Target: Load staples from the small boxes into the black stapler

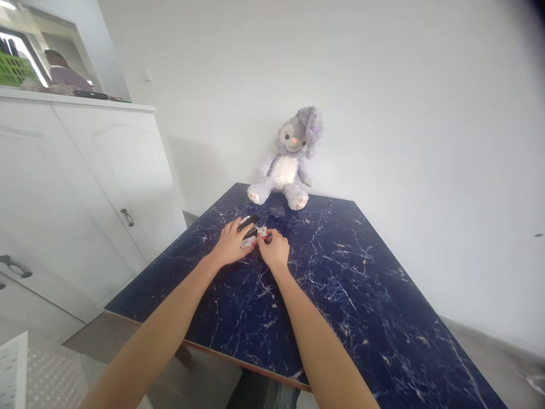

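My left hand [230, 244] lies over a black stapler [252, 220] near the middle of the table, its fingers curled around it. Beside its thumb is a small white box with red marks [248, 242], partly covered by that hand. Between the thumb and fingers of my right hand [275, 248] is another small white-and-red box [261, 232]. Both hands are close together, and the box in the right one is right beside the stapler. The fingers hide much of these things.
A grey plush rabbit [284, 170] sits at the table's far edge against the white wall. The table [340, 284] has a dark blue marbled top. White cabinets [114, 153] stand at the left. A person [63, 71] shows beyond, near a green basket [16, 69].
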The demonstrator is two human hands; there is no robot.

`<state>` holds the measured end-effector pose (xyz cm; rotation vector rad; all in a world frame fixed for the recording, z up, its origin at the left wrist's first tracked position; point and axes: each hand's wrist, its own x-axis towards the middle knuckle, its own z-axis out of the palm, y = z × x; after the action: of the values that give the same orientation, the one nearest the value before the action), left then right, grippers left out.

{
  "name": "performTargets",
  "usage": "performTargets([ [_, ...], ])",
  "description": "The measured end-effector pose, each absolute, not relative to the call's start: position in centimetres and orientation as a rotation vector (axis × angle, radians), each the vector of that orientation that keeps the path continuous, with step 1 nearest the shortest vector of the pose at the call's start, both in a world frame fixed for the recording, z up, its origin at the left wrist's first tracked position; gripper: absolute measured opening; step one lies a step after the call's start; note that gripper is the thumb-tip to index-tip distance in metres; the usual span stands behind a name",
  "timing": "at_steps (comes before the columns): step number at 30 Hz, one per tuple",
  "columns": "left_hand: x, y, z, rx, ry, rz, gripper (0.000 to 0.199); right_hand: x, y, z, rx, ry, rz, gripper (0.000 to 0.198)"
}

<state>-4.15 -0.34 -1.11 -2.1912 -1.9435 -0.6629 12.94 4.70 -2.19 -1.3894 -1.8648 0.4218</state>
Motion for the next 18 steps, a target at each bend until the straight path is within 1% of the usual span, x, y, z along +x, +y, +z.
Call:
performTargets([
  [5,-4.5,0.2,-1.6,-2.164,-2.005,-0.687,0.093,12.9,4.8,-2.3,-1.408,-1.87,0.399,0.019],
  [11,-5.2,0.6,-2.0,-2.182,-2.065,-0.727,0.097,13.0,4.6,-2.3,-1.453,-1.921,0.357,0.018],
  [14,-5.9,0.9,-2.3,-2.193,-2.088,-0.733,0.105,13.0,4.7,-2.4,-1.452,-1.963,0.35,0.017],
  [18,-6.4,1.2,-2.4,-2.227,-2.097,-0.802,0.114,12.9,4.7,-2.6,-1.339,-2.033,0.386,0.017],
])
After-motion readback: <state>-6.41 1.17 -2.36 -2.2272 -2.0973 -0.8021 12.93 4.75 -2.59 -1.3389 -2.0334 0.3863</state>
